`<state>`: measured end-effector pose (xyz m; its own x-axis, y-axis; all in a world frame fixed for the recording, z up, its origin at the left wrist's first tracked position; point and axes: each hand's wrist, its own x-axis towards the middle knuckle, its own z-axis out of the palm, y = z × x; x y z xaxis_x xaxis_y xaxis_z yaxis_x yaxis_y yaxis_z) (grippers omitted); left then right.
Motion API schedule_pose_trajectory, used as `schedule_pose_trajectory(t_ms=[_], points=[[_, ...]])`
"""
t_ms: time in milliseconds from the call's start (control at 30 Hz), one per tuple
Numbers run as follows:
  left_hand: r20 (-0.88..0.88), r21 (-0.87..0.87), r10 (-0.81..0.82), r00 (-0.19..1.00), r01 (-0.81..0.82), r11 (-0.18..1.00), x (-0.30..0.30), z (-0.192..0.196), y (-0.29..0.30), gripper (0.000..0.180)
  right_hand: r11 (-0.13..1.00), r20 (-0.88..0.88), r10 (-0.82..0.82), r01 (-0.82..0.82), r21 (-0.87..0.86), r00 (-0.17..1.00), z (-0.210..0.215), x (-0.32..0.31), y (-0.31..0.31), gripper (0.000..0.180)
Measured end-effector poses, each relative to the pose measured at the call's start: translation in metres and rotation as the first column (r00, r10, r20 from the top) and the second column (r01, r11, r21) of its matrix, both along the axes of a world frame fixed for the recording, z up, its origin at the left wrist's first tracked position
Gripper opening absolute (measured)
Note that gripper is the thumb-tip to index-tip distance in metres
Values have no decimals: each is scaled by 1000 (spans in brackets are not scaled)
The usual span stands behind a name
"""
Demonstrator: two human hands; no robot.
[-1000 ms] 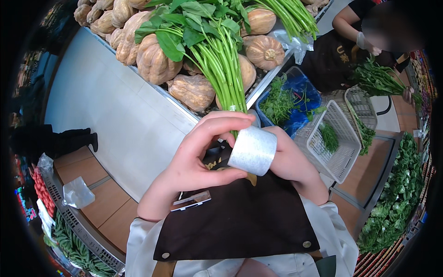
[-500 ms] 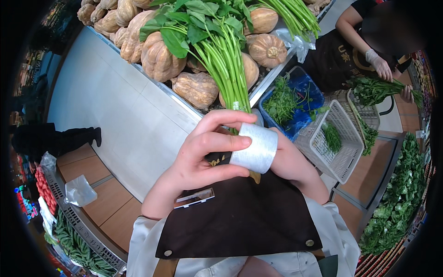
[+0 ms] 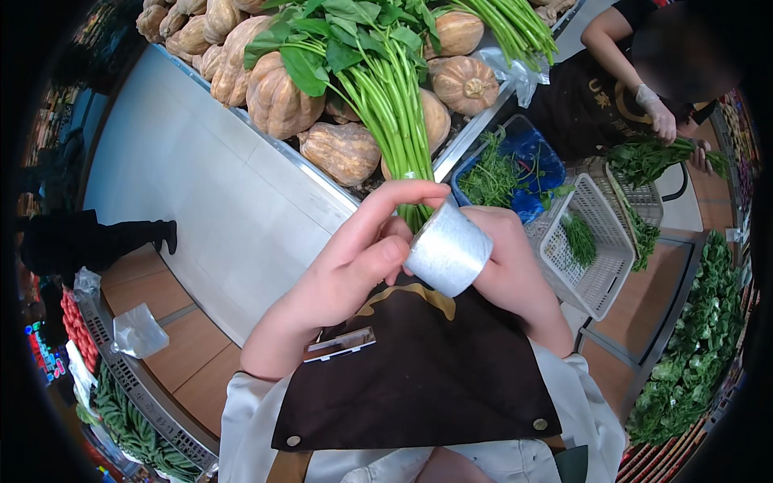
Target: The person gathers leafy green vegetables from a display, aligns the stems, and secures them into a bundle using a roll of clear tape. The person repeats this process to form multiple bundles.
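A wide roll of whitish, see-through tape (image 3: pixel 449 251) is tilted in front of my apron, between my two hands. My left hand (image 3: pixel 354 262) curls at its left side, forefinger on the upper rim and thumb beside the edge. Against the roll's right side is my right hand (image 3: pixel 511 249), closed, its fingertips hidden behind the roll. Just beyond lies a bunch of long-stemmed leafy greens (image 3: pixel 390 105), stems toward me, with a shiny band around them. The stem ends pass behind my left hand and the roll.
Pumpkins (image 3: pixel 286 97) fill the display bin beneath the greens. To the right stand a blue-lined crate (image 3: pixel 531 173) with herbs and a white basket (image 3: pixel 600 266). A gloved co-worker (image 3: pixel 656 113) holds greens there. Leafy vegetables (image 3: pixel 684 346) line the right; green peppers (image 3: pixel 141 427) lie lower left.
The roll has tilted and shifted slightly right. My left fingers have drawn back from its face, and more of my right hand shows beside it. The co-worker's hands have shifted slightly.
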<state>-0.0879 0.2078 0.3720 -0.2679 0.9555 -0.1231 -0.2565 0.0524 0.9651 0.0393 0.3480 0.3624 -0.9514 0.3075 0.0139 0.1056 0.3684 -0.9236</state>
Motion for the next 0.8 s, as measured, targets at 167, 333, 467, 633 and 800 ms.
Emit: schedule_pose_trajectory(t_ms=[167, 333, 467, 633, 800], points=[[207, 2, -39, 978, 39, 999, 3, 11, 4, 64, 989, -75, -55, 64, 130, 996, -4, -1, -1, 17], [287, 85, -49, 957, 25, 996, 7, 9, 7, 54, 996, -91, -53, 59, 65, 994, -3, 1, 3, 18], [327, 111, -105, 939, 72, 991, 5, 9, 5, 60, 998, -98, -59, 56, -35, 993, -1, 1, 1, 19], [317, 160, -111, 942, 62, 985, 3, 4, 5, 60, 998, -132, -39, 44, 37, 991, -3, 1, 2, 22], [261, 119, -91, 961, 62, 991, 2, 11, 7, 50, 985, -125, -39, 60, 165, 991, 0, 2, 0, 26]])
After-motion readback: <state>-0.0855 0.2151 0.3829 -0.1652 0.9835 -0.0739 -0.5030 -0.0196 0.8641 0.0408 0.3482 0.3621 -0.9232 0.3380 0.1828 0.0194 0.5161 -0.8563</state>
